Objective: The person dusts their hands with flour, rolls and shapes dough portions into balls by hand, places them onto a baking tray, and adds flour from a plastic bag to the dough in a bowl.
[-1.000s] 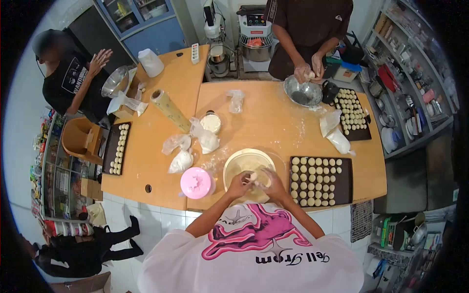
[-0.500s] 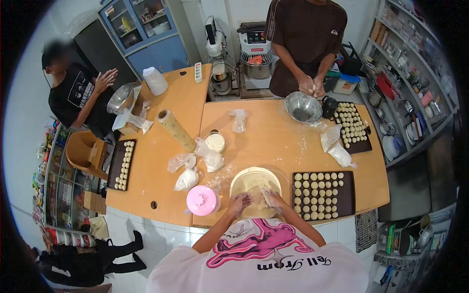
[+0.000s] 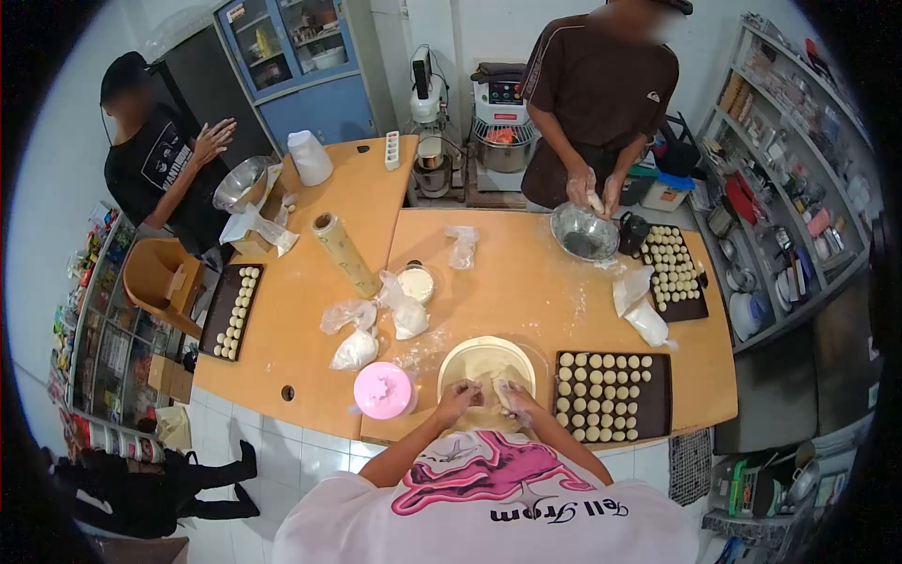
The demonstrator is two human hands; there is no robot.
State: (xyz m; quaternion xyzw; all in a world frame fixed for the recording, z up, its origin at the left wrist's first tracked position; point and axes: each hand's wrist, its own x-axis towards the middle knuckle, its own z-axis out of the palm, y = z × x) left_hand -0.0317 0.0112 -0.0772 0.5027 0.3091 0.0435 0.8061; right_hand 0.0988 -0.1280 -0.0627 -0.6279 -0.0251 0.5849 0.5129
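A round cream-coloured bowl point(image 3: 448, 360) stands at the table's front edge, with pale dough point(image 3: 484, 368) inside. My left hand point(image 3: 459, 399) is at the bowl's near left side, its fingers curled in over the dough; whatever is between them is too small to make out. On the near right side my right hand point(image 3: 516, 400) is closed around a pale piece of dough point(image 3: 501, 389), its fingers dusted white. To the right lies a dark tray point(image 3: 653, 399) carrying rows of small dough balls point(image 3: 595, 389). A pink lidded container point(image 3: 384, 391) sits left of the bowl.
Bags of white powder point(image 3: 356, 349), a tub point(image 3: 416, 282) and a film roll point(image 3: 344, 255) stand left of centre. Across the table a co-worker point(image 3: 601, 103) handles dough over a metal bowl point(image 3: 584, 233). Another person point(image 3: 160, 160) stands at far left. Further trays point(image 3: 692, 305) hold dough balls.
My left hand has gone from lying flatter in the bowl to curled fingers. My right hand has turned inward. The view has shifted slightly; the co-worker opposite has parted their hands.
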